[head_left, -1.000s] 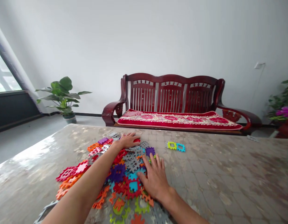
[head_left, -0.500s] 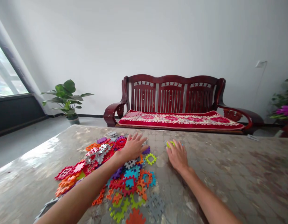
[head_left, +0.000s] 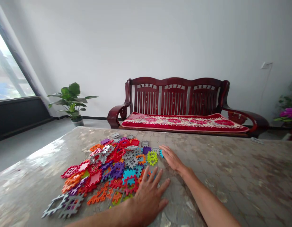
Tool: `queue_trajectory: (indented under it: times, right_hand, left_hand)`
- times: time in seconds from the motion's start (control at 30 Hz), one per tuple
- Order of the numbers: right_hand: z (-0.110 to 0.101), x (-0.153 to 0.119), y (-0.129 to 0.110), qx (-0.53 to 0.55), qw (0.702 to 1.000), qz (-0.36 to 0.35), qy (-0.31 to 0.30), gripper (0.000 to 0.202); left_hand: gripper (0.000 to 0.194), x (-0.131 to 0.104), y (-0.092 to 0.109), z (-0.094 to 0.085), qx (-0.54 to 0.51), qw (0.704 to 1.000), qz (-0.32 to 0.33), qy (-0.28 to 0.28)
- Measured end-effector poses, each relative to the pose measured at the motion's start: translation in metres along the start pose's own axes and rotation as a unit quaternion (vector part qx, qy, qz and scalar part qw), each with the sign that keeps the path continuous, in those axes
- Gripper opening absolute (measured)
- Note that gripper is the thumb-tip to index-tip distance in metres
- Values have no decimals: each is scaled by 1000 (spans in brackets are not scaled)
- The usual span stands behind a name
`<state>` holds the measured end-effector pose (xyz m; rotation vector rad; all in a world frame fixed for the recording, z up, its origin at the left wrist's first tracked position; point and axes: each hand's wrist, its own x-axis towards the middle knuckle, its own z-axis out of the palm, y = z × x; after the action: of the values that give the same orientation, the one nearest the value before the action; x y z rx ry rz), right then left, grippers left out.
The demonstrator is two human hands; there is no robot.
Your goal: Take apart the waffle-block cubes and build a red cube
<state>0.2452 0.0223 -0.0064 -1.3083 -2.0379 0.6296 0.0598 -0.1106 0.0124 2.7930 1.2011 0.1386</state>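
Observation:
A spread pile of flat plastic interlocking tiles with notched edges lies on the table, in red, orange, purple, blue, grey and lime green. My left hand (head_left: 149, 194), fingers spread, is over the near right part of the pile and hides some tiles. Close to its fingertips is a turquoise tile (head_left: 129, 176). My right hand (head_left: 172, 160) has its fingers stretched out beside the pile's right edge. A small blue tile (head_left: 161, 153) shows at its fingertips, and a lime-green tile (head_left: 152, 158) lies just left of it. Neither hand grips a tile.
The tiles rest on a grey-brown patterned table (head_left: 231, 170). A dark red wooden bench (head_left: 173, 101) with a red floral cover (head_left: 183, 122) stands beyond it. A potted plant (head_left: 72, 102) is at the back left. A small grey item (head_left: 257, 140) lies at the far right edge.
My left hand has come back from the far part of the pile to its near right side. My right hand has moved left, and tiles near it now sit against the pile.

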Motion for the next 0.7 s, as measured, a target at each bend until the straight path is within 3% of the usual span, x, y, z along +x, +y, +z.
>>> queue_trajectory:
  times: [0.17, 0.3, 0.4, 0.5, 0.6, 0.7]
  right_hand:
    - [-4, -10, 14, 40, 993, 58, 98, 77]
    - [-7, -24, 13, -29, 996, 67, 58, 69]
    - [-11, -31, 4, -102, 992, 71, 25, 70]
    - [-15, -34, -9, -144, 987, 69, -30, 79]
    - [-17, -39, -24, -155, 981, 59, -96, 90]
    - [-17, -48, -37, -157, 975, 69, -138, 105]
  left_hand:
    - [59, -18, -19, -16, 19, 999, -32, -19]
    - [57, -18, -28, -37, 18, 1000, 6, -4]
    - [43, 7, -43, -51, 22, 998, -6, 51]
    - [44, 49, -67, -58, 75, 990, -59, 104]
    - [49, 89, -98, -56, 135, 984, -96, 73]
    - [55, 109, -129, -49, 122, 982, -142, -19]
